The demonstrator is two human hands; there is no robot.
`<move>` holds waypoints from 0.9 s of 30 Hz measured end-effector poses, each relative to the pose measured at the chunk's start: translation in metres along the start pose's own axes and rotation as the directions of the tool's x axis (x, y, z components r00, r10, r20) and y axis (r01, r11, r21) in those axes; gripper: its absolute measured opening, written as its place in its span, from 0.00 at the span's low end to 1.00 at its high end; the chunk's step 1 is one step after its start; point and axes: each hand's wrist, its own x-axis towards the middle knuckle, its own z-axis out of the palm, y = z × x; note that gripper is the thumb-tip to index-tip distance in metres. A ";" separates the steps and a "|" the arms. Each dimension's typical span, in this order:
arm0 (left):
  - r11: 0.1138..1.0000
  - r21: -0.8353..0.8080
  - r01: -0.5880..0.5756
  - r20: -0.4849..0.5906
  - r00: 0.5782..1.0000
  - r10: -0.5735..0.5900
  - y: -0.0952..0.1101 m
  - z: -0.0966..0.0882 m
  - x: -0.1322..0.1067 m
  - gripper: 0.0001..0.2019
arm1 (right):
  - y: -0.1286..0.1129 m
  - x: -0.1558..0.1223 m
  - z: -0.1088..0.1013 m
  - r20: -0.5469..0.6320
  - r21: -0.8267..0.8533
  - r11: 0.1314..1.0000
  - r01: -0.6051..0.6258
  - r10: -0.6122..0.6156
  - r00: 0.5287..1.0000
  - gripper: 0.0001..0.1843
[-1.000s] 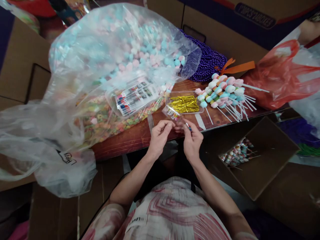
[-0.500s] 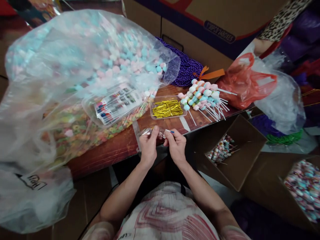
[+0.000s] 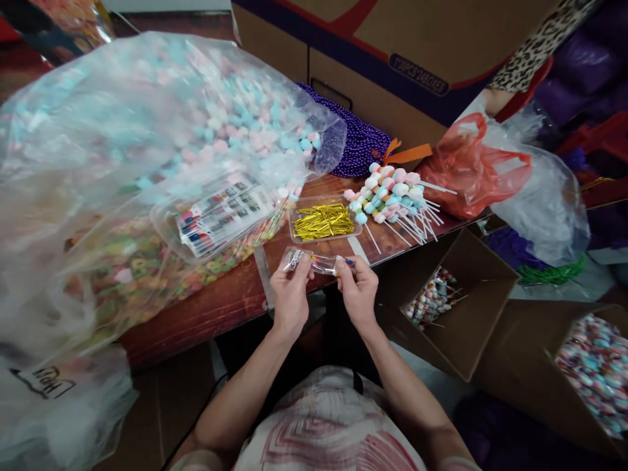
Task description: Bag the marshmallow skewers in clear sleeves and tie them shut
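Observation:
My left hand [image 3: 290, 296] and my right hand [image 3: 358, 291] are both closed on a small clear wrapped packet [image 3: 310, 261], held level over the front edge of the brown wooden table [image 3: 220, 307]. The left fingers pinch its left end, the right fingers its right end. Just beyond the packet lies a clear tray of gold twist ties [image 3: 324, 221]. To the right of that tray is a heap of pastel marshmallow sticks [image 3: 392, 194].
A big clear bag of pastel candy [image 3: 161, 131] and a clear box of printed labels [image 3: 220, 212] fill the table's left. Purple beads [image 3: 358, 140] and a red bag [image 3: 471, 167] lie behind. An open carton of wrapped sticks [image 3: 441, 297] stands at lower right.
The view has swung right and the hands now sit lower in it. The packet has turned from upright to level between my two hands.

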 end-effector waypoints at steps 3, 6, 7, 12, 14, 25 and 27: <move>0.999 0.026 -0.044 -0.034 0.998 0.045 -0.010 0.007 0.002 0.15 | 0.001 0.008 -0.002 -0.001 0.044 0.999 -0.030 0.030 1.000 0.18; 0.999 0.013 -0.045 -0.063 0.997 0.046 -0.018 0.015 0.007 0.16 | 0.001 0.020 -0.007 -0.008 0.000 1.000 0.007 -0.007 1.000 0.23; 0.999 0.001 -0.034 -0.070 0.997 0.034 -0.019 0.017 0.009 0.16 | 0.001 0.025 -0.009 -0.021 -0.026 0.999 0.026 -0.026 0.999 0.24; 0.988 -0.123 0.095 -0.115 0.987 -0.110 -0.018 0.019 0.025 0.17 | 0.009 0.064 -0.033 -0.169 -0.305 0.939 0.158 -0.216 0.962 0.19; 0.975 -0.165 0.151 -0.114 0.979 -0.171 -0.015 0.017 0.032 0.17 | 0.017 0.082 -0.043 -0.162 -0.521 0.832 0.191 -0.316 0.935 0.11; 0.907 -0.262 0.331 -0.134 0.918 -0.374 0.002 0.022 0.059 0.07 | 0.041 0.120 -0.040 -0.046 -0.782 0.578 0.233 -0.427 0.903 0.08; 0.886 -0.269 0.378 -0.132 0.897 -0.423 0.006 0.020 0.059 0.06 | 0.038 0.119 -0.042 -0.076 -0.726 0.624 0.289 -0.491 0.868 0.08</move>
